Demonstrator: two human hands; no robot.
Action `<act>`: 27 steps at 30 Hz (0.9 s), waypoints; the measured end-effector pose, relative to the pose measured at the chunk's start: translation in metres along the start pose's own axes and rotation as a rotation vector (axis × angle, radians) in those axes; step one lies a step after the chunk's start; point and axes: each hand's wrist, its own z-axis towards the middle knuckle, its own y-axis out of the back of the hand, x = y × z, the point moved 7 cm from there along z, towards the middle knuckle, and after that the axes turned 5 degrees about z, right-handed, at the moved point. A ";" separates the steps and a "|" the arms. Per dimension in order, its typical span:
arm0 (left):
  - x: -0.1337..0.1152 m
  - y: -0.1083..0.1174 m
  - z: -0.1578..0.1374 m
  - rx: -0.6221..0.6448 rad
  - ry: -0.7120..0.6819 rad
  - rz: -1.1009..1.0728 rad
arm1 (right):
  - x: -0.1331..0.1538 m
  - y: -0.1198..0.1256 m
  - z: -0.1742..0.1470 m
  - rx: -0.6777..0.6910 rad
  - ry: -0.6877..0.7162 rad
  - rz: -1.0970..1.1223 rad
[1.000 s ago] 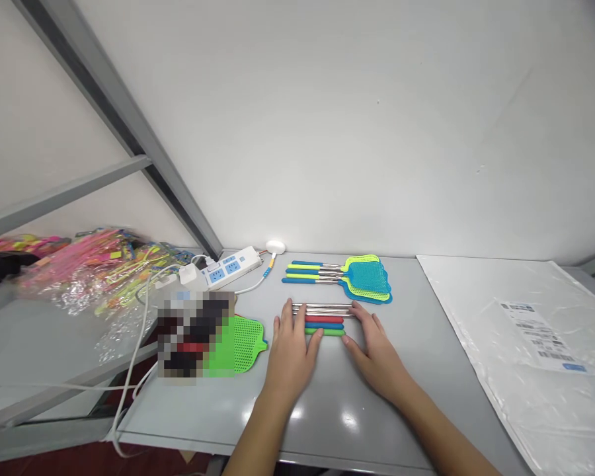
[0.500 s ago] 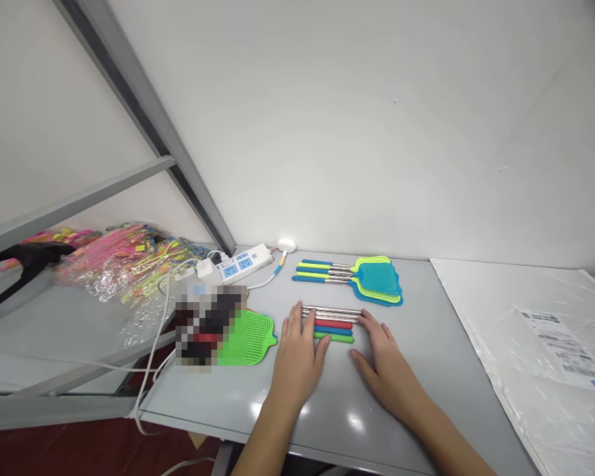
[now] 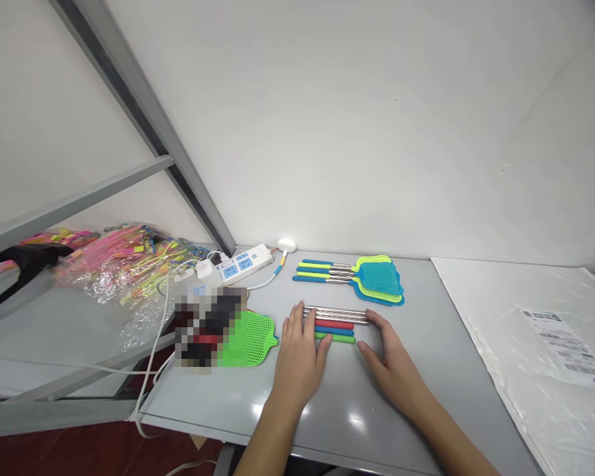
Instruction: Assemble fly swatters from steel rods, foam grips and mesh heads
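Note:
In the head view, several metal rods (image 3: pixel 338 315) lie side by side on the grey table. In front of them are a red handle (image 3: pixel 336 324), a blue handle (image 3: pixel 340 331) and a green handle (image 3: pixel 341 338). My left hand (image 3: pixel 300 344) lies over the left ends of this group, fingers stretched out and covering those ends. At the rods' right end, my right hand (image 3: pixel 389 347) touches the tips with its fingers; thumb and fingers stand apart. Behind lie several assembled fly swatters (image 3: pixel 377 277) with blue and yellow-green heads. A green swatter head (image 3: pixel 258 338) rests left of my left hand.
A white power strip (image 3: pixel 242 264) with cables stands at the back left, beside a white round device (image 3: pixel 287 245). Plastic-wrapped colourful goods (image 3: pixel 123 264) lie beyond the metal frame (image 3: pixel 178 152). A white plastic package (image 3: pixel 535 330) covers the right side. One patch at left is pixelated.
My right hand has shifted slightly right, its thumb and fingers a little farther from the handles. My left hand has stayed nearly in place over the left ends.

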 end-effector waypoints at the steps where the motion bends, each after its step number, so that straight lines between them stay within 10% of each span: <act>1: 0.000 0.000 0.000 0.001 0.001 0.004 | 0.000 0.001 0.000 -0.009 -0.014 0.018; 27: 0.008 0.003 0.002 -0.074 0.100 -0.155 | -0.004 -0.014 0.000 0.058 0.104 -0.515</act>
